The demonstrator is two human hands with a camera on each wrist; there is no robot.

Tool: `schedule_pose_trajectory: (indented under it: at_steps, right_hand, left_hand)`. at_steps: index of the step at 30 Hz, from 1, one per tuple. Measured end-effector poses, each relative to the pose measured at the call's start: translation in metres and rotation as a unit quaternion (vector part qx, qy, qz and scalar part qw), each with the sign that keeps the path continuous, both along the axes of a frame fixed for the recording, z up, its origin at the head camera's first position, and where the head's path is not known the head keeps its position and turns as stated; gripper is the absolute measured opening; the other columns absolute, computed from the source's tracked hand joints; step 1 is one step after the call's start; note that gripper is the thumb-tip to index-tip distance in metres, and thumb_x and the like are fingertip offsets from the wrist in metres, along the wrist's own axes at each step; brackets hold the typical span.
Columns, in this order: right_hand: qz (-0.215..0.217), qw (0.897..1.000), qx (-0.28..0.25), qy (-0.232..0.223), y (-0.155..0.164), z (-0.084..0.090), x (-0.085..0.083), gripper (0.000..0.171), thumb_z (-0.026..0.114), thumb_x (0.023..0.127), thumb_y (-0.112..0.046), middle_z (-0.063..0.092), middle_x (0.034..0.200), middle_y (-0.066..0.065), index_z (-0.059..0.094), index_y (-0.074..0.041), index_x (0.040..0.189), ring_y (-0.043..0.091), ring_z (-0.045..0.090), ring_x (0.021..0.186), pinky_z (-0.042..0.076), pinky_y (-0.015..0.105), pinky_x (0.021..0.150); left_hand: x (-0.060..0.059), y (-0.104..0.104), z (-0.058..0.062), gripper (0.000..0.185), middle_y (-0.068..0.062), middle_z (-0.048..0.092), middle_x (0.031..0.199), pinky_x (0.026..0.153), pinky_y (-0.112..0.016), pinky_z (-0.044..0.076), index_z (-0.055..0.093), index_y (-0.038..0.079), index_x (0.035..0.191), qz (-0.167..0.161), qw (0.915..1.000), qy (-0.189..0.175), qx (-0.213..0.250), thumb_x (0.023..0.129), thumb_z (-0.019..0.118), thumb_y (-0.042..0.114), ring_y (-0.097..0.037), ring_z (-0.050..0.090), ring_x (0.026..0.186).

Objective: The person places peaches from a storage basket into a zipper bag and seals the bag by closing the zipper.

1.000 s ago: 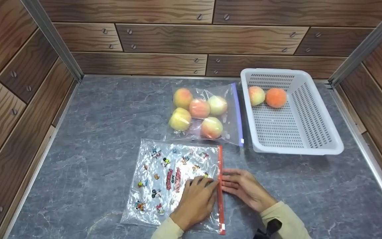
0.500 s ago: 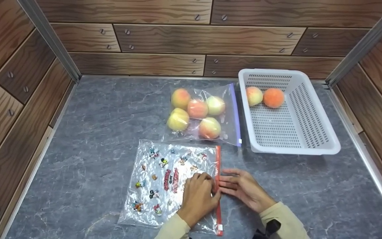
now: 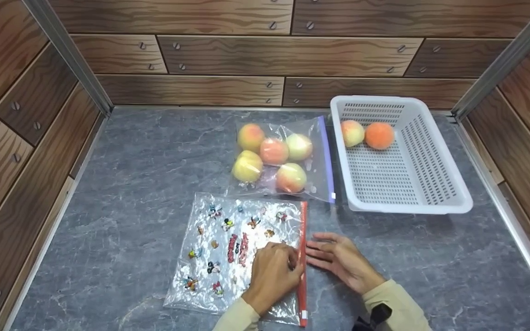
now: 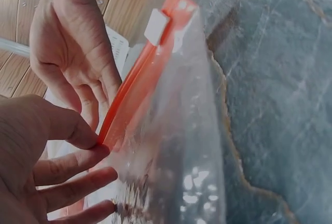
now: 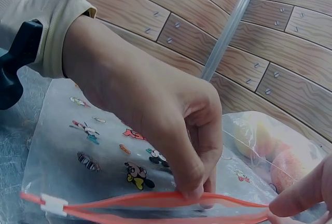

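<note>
A clear zip bag (image 3: pixel 228 248) printed with small cartoon figures lies flat at the front of the grey counter. Its red zip strip (image 3: pixel 302 239) runs along the right edge, with a white slider (image 3: pixel 302 314) at the near end. My left hand (image 3: pixel 288 263) rests on the bag and pinches the red strip (image 4: pixel 140 79) between thumb and fingers, as the right wrist view also shows (image 5: pixel 199 185). My right hand (image 3: pixel 318 250) lies just right of the strip, fingers nearly straight and tips at its edge. The slider (image 4: pixel 157 26) sits apart from both hands.
Behind the printed bag lies a second clear bag (image 3: pixel 315 184) with a blue zip, holding several peaches. A white slotted basket (image 3: pixel 430 184) at the back right holds a peach (image 3: pixel 354 132) and an orange fruit (image 3: pixel 380 135). Wood-pattern walls close in three sides.
My left hand's fingers have curled from lying flat on the bag into a pinch on the red strip. The right hand has stayed beside the strip.
</note>
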State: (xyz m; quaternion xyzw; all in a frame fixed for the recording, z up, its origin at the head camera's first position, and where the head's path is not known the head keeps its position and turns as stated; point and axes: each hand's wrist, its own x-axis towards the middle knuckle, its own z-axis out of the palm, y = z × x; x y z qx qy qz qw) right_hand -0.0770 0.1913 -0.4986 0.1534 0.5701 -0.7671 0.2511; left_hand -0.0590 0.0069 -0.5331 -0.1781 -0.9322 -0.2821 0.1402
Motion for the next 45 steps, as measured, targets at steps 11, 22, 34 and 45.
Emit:
schedule_pose_trajectory:
  at_steps: [11, 22, 34, 45]
  right_hand:
    - [-0.009, 1.0, -0.002, 0.0, 0.001, -0.002, -0.002, 0.042, 0.043, 0.1, 0.005, 0.064, 0.12, 0.023, 0.031, 0.016, 0.139, 0.026, 0.067, 0.105, 0.054, 0.041, 0.099]
    - [-0.001, 1.0, -0.029, 0.003, -0.005, -0.009, -0.001, 0.049, 0.045, 0.098, 0.007, 0.058, 0.124, 0.025, 0.027, 0.021, 0.141, 0.025, 0.066, 0.105, 0.052, 0.04, 0.102]
    - [0.035, 0.998, -0.053, 0.006, -0.011, -0.011, 0.003, 0.038, 0.049, 0.096, 0.009, 0.068, 0.113, 0.016, 0.049, 0.018, 0.133, 0.023, 0.068, 0.102, 0.054, 0.041, 0.1]
    - [0.019, 0.998, -0.059, 0.021, -0.013, -0.009, 0.008, 0.029, 0.065, 0.095, 0.001, 0.07, 0.111, 0.018, 0.06, 0.012, 0.122, 0.027, 0.069, 0.105, 0.054, 0.047, 0.098]
  left_hand:
    - [-0.001, -0.003, 0.002, 0.019, 0.014, 0.068, 0.072, 0.06, -0.028, 0.05, 0.063, 0.025, 0.058, -0.006, 0.9993, -0.024, 0.029, 0.07, 0.076, 0.018, -0.01, 0.063, 0.068]
    - [-0.002, -0.005, 0.002, 0.011, 0.013, 0.063, 0.064, 0.054, -0.013, 0.044, 0.067, 0.017, 0.067, -0.024, 0.9791, -0.122, 0.161, 0.071, 0.074, 0.011, 0.003, 0.054, 0.057]
    - [-0.005, -0.005, 0.004, 0.029, -0.007, 0.076, 0.095, 0.065, -0.02, 0.059, 0.071, 0.006, 0.104, -0.006, 0.9382, -0.222, 0.266, 0.075, 0.072, -0.001, -0.012, 0.074, 0.074]
    - [-0.009, -0.01, 0.007, 0.015, -0.008, 0.074, 0.085, 0.067, -0.021, 0.059, 0.076, -0.002, 0.101, -0.018, 0.8956, -0.259, 0.361, 0.086, 0.074, -0.001, -0.014, 0.072, 0.072]
